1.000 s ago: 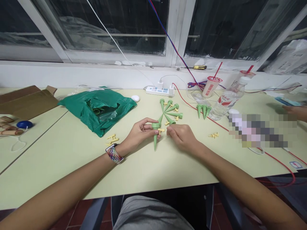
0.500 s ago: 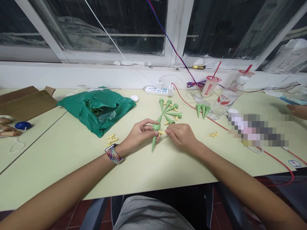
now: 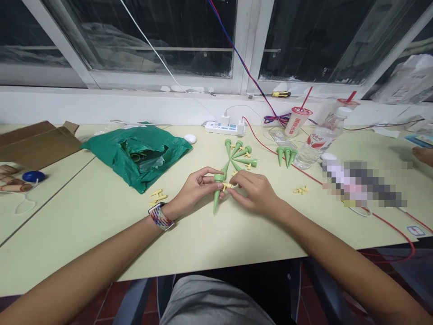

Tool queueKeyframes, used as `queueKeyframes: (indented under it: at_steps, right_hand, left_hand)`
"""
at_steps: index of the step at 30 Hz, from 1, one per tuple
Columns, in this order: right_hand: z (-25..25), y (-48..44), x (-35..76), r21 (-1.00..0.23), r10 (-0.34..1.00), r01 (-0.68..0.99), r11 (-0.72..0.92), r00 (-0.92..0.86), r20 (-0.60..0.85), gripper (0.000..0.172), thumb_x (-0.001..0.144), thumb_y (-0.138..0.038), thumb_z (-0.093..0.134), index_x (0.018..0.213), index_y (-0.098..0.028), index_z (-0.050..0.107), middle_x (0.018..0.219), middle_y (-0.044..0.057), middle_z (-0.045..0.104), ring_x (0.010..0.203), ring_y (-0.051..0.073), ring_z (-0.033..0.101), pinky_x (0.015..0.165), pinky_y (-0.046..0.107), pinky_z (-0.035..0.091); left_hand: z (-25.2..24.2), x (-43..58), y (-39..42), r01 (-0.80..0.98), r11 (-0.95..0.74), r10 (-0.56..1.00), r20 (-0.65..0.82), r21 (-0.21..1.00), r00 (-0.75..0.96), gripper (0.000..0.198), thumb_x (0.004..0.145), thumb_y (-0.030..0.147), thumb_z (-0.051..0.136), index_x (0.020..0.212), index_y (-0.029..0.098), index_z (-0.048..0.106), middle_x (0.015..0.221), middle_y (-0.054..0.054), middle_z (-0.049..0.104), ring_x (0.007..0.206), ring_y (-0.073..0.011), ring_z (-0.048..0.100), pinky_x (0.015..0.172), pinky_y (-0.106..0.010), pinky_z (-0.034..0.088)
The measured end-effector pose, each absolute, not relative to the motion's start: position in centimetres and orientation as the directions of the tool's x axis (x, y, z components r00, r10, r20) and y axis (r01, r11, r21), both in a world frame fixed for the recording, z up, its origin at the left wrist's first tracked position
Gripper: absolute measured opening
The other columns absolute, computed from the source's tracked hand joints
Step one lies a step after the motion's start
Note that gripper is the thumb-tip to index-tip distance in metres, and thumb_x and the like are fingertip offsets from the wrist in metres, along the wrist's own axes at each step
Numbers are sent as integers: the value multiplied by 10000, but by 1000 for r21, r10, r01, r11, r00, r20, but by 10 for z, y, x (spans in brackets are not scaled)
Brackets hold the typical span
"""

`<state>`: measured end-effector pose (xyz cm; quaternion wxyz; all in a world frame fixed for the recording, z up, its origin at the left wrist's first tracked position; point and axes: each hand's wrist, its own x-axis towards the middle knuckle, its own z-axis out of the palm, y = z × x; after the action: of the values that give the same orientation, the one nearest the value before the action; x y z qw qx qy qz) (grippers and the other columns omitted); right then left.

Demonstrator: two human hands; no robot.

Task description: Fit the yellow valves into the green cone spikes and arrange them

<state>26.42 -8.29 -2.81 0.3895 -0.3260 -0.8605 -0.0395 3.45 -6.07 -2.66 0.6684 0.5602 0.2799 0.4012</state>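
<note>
My left hand (image 3: pixel 196 192) grips a green plastic watering spike (image 3: pixel 216 201), point down, just above the table. Out of its side, below the cap, sticks a small yellow valve (image 3: pixel 226 185). The thumb and fingertips of my right hand (image 3: pixel 255 190) are closed at the valve's outer end. Behind my hands, several green spikes with yellow valves (image 3: pixel 244 160) lie fanned out with their tips together; my right hand partly hides some. Three more spikes (image 3: pixel 287 155) lie to the right. Loose yellow valves lie at left (image 3: pixel 158 196) and right (image 3: pixel 301 190).
A torn green bag (image 3: pixel 155 155) lies at left, by cardboard (image 3: pixel 43 144) and a blue ball (image 3: pixel 33 176). At the back are a power strip (image 3: pixel 224 128), a cup (image 3: pixel 298 122) and a water bottle (image 3: pixel 320 140). A red cable (image 3: pixel 304 174) crosses the right; another person's hand (image 3: pixel 423 155) shows there.
My right hand has moved slightly left, its fingers going from a curled fist beside the valve to a pinch at its end. The left hand keeps hold of the spike.
</note>
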Motion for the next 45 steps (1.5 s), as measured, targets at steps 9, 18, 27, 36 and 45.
queueKeyframes:
  at_steps: [9,18,27,36,45]
  right_hand:
    - [-29,-87,262,-286,631,605,743,-491,600,242,1089,-346,492,940,-185,594,835,31,662,675,135,540,619,272,342]
    - [-22,-90,255,-733,832,443,516,-463,307,388,1119,-375,405,810,-197,558,699,-19,576,659,128,530,662,252,388]
    - [-26,-94,256,-389,716,612,688,-487,500,269,1107,-362,426,952,-193,567,865,52,676,707,154,559,645,277,328]
    - [-22,-93,251,-815,876,393,427,-402,265,377,1101,-398,460,793,-203,556,662,-30,594,635,121,533,654,248,379]
    - [-22,-93,250,-892,908,309,330,-363,210,317,1064,-429,515,867,-198,605,664,-37,608,591,109,515,599,243,375]
  left_hand:
    - [-24,36,-62,-207,56,853,61,977,519,358,892,277,827,1185,149,667,840,-70,768,748,-202,757,794,-358,611]
    - [-26,33,-60,-158,-2,857,83,988,508,385,874,303,839,1182,176,646,912,-64,771,771,-206,763,770,-342,604]
    - [-24,34,-61,-168,12,836,83,986,542,349,898,300,816,1176,171,649,881,-66,771,722,-177,736,736,-314,593]
    - [-24,34,-61,-138,-6,861,75,990,502,416,855,312,856,1178,172,634,905,-59,766,752,-189,755,750,-317,598]
    - [-23,34,-61,-157,-17,871,91,987,484,378,871,312,839,1151,168,628,845,-34,747,712,-177,744,718,-304,588]
